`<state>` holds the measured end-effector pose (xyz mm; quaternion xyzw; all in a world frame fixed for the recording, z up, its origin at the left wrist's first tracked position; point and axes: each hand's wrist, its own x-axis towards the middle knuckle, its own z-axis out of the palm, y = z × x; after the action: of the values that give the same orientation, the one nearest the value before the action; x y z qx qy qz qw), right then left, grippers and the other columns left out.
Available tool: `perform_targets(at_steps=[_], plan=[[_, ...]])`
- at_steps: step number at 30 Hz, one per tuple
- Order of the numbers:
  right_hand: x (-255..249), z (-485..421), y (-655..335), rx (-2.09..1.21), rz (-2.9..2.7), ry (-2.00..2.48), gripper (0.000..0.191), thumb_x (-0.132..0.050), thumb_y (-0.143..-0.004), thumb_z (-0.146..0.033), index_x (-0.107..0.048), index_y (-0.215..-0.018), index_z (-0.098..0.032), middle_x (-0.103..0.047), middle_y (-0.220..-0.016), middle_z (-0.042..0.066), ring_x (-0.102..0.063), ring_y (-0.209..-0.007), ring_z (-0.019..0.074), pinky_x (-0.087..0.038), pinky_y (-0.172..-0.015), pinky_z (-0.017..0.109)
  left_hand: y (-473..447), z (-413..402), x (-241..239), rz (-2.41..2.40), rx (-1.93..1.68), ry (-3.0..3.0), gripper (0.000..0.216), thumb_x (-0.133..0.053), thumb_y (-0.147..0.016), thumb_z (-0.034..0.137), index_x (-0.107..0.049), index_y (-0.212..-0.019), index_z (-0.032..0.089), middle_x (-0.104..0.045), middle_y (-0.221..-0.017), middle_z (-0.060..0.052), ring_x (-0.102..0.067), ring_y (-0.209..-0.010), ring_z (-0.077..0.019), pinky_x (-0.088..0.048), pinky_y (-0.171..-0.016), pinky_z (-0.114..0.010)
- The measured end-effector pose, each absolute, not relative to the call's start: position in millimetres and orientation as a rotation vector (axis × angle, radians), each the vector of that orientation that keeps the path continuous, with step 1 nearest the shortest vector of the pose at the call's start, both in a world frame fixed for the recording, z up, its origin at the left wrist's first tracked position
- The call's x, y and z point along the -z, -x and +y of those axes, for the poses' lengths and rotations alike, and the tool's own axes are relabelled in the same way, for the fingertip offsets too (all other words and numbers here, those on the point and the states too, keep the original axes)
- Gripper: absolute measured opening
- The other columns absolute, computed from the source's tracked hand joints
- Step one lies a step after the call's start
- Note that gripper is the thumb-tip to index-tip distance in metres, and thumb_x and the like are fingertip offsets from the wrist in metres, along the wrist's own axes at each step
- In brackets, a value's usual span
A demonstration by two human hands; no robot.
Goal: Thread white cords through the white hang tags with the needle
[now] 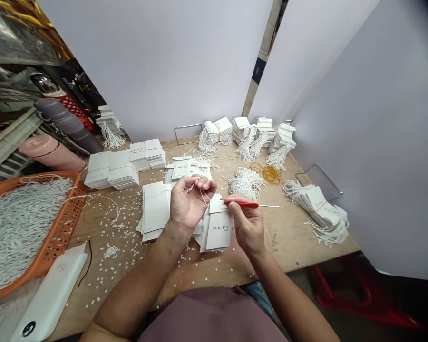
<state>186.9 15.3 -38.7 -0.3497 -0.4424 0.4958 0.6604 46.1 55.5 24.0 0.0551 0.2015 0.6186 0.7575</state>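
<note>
My left hand [188, 202] is closed, its fingertips pinching a thin white string [204, 194] that runs down toward the hang tags. Those white hang tags [219, 232], printed "SHUI.B.Y", hang upright between my hands. In my right hand [248, 228] is a red-handled hook tool [248, 204], its thin metal shaft pointing right. The right fingers are also at the tags' top edge; whether they grip it is partly hidden. Behind my left hand lie a stack of blank-looking white tags [155, 209] and a pile of strung tags [181, 167].
An orange basket [79, 190] of white strings stands at left, near a white power bank [53, 289] and a pink bottle [52, 152]. Banded tag bundles [219, 130] line the back. Loose strings [245, 184] and yellow rubber bands [271, 175] lie right of centre. White paper dots litter the table.
</note>
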Motion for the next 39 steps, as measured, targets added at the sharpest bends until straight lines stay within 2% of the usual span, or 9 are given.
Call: perform_targets(at_steps=[3,8,11,14,19,24,29,33,39], plan=[[39,16,-184,-1.273,-0.966,0.792,0.009,-0.071,-0.087,-0.032,-0.077,-0.088,-0.024,-0.071,-0.091,0.003,-0.062,-0.091,0.0182,-0.048,-0.085,0.032,-46,57,-22,0.455,-1.336,-0.130,0.020,-0.051,-0.078,0.008,-0.052,-0.059,0.014,-0.045,-0.062,0.001,-0.048,-0.061,-0.0090,-0.056,-0.077,-0.027],[37,16,-184,-1.647,-0.799,0.768,0.016,-0.078,-0.079,-0.037,-0.076,-0.081,-0.021,-0.066,-0.078,0.001,-0.052,-0.066,0.0122,-0.043,-0.062,0.025,-37,63,-7,0.535,-1.284,-0.143,0.018,-0.051,-0.079,0.004,-0.055,-0.064,0.012,-0.051,-0.065,-0.001,-0.055,-0.066,-0.0105,-0.057,-0.084,-0.031],[36,17,-190,-1.673,-0.749,0.765,0.016,-0.080,-0.077,-0.037,-0.076,-0.079,-0.021,-0.064,-0.080,0.001,-0.051,-0.066,0.0117,-0.043,-0.061,0.024,-24,64,1,0.483,-1.175,-0.155,0.013,-0.054,-0.081,0.002,-0.056,-0.073,0.012,-0.054,-0.071,-0.002,-0.055,-0.066,-0.0081,-0.055,-0.071,-0.020],[35,19,-201,-1.624,-0.747,0.804,0.014,-0.079,-0.077,-0.035,-0.076,-0.079,-0.022,-0.064,-0.082,0.001,-0.052,-0.071,0.0122,-0.044,-0.065,0.024,-9,57,-2,0.419,-1.151,-0.396,0.015,-0.059,-0.086,0.008,-0.052,-0.074,0.014,-0.049,-0.068,0.002,-0.046,-0.057,-0.0049,-0.043,-0.054,-0.014],[23,16,-211,-1.311,-1.019,0.840,0.007,-0.074,-0.084,-0.029,-0.078,-0.082,-0.024,-0.064,-0.090,0.004,-0.058,-0.091,0.0180,-0.048,-0.081,0.031,-2,34,-12,0.726,-1.180,-1.455,0.007,-0.064,-0.090,0.017,-0.058,-0.089,0.019,-0.056,-0.071,0.002,-0.052,-0.065,-0.0117,-0.044,-0.062,-0.026],[11,1,-206,-0.865,-1.294,0.906,0.015,-0.068,-0.089,-0.016,-0.077,-0.095,-0.026,-0.067,-0.095,0.005,-0.062,-0.098,0.0205,-0.049,-0.089,0.040,-28,19,-1,0.883,-1.308,-2.334,0.024,-0.082,-0.076,0.025,-0.063,-0.088,0.018,-0.065,-0.075,-0.002,-0.048,-0.071,-0.0172,-0.043,-0.068,-0.034],[8,-7,-206,-0.693,-1.292,0.928,0.015,-0.064,-0.091,-0.014,-0.075,-0.096,-0.023,-0.071,-0.090,0.005,-0.067,-0.089,0.0209,-0.053,-0.082,0.041,-50,14,13,1.075,-1.487,-2.316,0.021,-0.074,-0.081,0.015,-0.060,-0.095,0.018,-0.065,-0.079,-0.003,-0.053,-0.075,-0.0181,-0.047,-0.068,-0.031],[5,-11,-210,-0.725,-1.280,0.971,0.014,-0.062,-0.093,-0.017,-0.074,-0.099,-0.023,-0.073,-0.092,0.005,-0.069,-0.089,0.0216,-0.054,-0.085,0.042,-50,18,13,1.000,-1.428,-2.244,0.049,-0.083,-0.070,0.019,-0.062,-0.115,0.019,-0.068,-0.090,-0.005,-0.060,-0.084,-0.0222,-0.050,-0.080,-0.036],[-12,-16,-213,-0.777,-1.225,0.961,0.011,-0.063,-0.094,-0.021,-0.073,-0.098,-0.023,-0.073,-0.092,0.005,-0.072,-0.087,0.0215,-0.056,-0.085,0.041,-42,29,-9,0.892,-1.226,-2.096,0.031,-0.073,-0.075,0.008,-0.078,-0.100,0.026,-0.071,-0.084,-0.006,-0.057,-0.081,-0.0226,-0.043,-0.086,-0.039]])
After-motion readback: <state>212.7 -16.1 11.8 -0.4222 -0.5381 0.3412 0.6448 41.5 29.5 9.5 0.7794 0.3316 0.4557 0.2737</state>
